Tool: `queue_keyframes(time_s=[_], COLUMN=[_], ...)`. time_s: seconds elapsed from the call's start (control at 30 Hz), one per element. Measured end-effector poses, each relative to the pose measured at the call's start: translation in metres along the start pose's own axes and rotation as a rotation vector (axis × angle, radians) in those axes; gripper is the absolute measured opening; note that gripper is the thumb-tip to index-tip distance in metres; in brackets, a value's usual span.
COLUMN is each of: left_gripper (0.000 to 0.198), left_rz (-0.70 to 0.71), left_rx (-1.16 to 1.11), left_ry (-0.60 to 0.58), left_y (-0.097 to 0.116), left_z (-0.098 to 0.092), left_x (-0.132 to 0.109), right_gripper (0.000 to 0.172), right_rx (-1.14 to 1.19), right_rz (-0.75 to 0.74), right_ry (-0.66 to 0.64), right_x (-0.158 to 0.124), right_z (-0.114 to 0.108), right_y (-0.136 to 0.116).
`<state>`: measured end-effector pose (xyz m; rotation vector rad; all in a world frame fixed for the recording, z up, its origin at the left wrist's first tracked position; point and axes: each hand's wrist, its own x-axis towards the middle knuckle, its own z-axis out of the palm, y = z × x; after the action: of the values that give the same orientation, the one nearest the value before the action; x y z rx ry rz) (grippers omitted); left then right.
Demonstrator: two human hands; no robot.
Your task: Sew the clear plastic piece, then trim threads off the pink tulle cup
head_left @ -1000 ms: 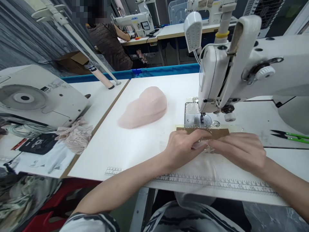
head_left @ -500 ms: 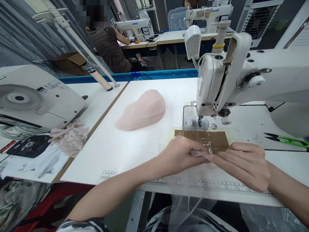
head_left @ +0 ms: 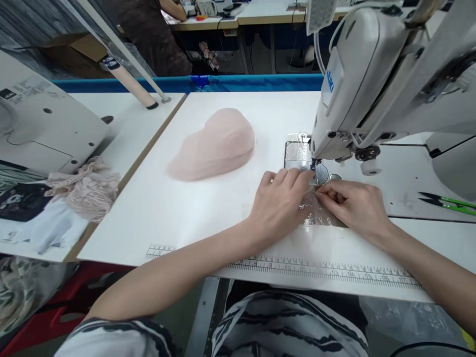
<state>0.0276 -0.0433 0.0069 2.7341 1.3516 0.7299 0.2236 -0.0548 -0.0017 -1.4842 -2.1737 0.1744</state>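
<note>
A thin, see-through fabric (head_left: 316, 210) lies bunched below the presser foot of a white sewing machine (head_left: 351, 84). My left hand (head_left: 278, 203) has its fingers curled over the fabric's left side, fingertips close to the foot. From the right, my right hand (head_left: 353, 206) pinches the fabric between thumb and forefinger, just in front of the needle plate (head_left: 295, 151). Both hands partly hide the fabric's edge and the brown patch under it. A pale pink piece of sheer cloth (head_left: 219, 144) rests on the table to the left.
Green-handled thread snips (head_left: 448, 201) lie at the right. A printed ruler (head_left: 297, 265) runs along the table's front edge. Another machine (head_left: 40, 119) and a pinkish lace bundle (head_left: 87, 191) are on the left. A person (head_left: 150, 34) sits beyond the blue-edged table.
Both hands have moved forward with the sheer fabric, up to the presser foot. The fabric that hung over my lap has been drawn up onto the table. The view has moved closer and tilted down.
</note>
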Motion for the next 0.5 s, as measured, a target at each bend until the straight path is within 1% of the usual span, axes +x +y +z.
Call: queue_keyframes(time_s=[0.03,0.1,0.17,0.2,0.27,0.37,0.43,0.5], left_gripper=[0.050,0.034,0.019,0.017,0.019,0.023,0.024,0.024], left_rz=[0.069,0.202,0.320,0.365,0.403,0.388,0.375,0.368], left_rx=[0.062,0.164,0.244,0.272,0.299,0.288,0.249,0.210], left_ry=[0.076,0.185,0.225,0.216,0.155,0.075,0.073,0.088], left_y=[0.001,0.004,0.007,0.008,0.009,0.008,0.005,0.000], left_z=[0.000,0.001,0.002,0.001,0.000,-0.001,0.000,0.001], left_x=[-0.001,-0.004,-0.008,-0.010,-0.014,-0.017,-0.015,-0.012], right_gripper=[0.014,0.014,0.014,0.012,0.011,0.011,0.013,0.017], right_rx=[-0.005,0.004,0.044,0.074,0.141,0.191,0.162,0.072], right_rz=[0.013,0.028,0.043,0.060,0.104,0.140,0.105,0.004], right_ry=[0.001,0.004,-0.008,-0.018,-0.037,-0.039,-0.005,0.047], right_x=[0.001,0.004,0.006,0.008,0.010,0.012,0.011,0.007], right_z=[0.000,0.000,0.000,0.001,0.002,0.002,0.001,-0.002], right_y=[0.001,0.001,0.002,0.003,0.005,0.007,0.009,0.009])
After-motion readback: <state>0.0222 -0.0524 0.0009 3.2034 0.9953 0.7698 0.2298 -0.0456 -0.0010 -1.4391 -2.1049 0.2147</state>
